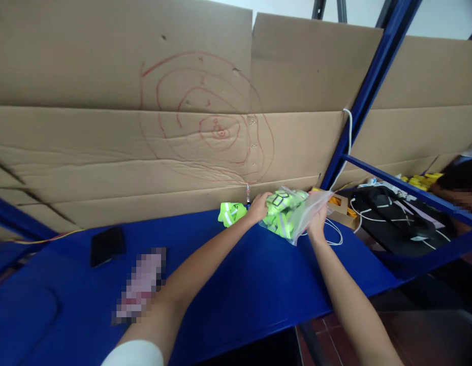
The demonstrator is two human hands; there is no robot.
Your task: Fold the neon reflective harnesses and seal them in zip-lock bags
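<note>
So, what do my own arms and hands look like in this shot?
Your left hand and right hand show no gloves. Both forearms are bare, with no watch or bracelet visible. A white sleeve shows on the left arm; no right sleeve is in view.

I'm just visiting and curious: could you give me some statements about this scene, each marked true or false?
1. The clear plastic bag has neon-green items inside. True.
2. Only one hand is at the bag. False: the left hand and right hand both are.
3. Red rings are drawn on the cardboard. True.
4. The tabletop is yellow. False: the tabletop is blue.
5. A neon-green bundle lies outside the bag. True.
</note>
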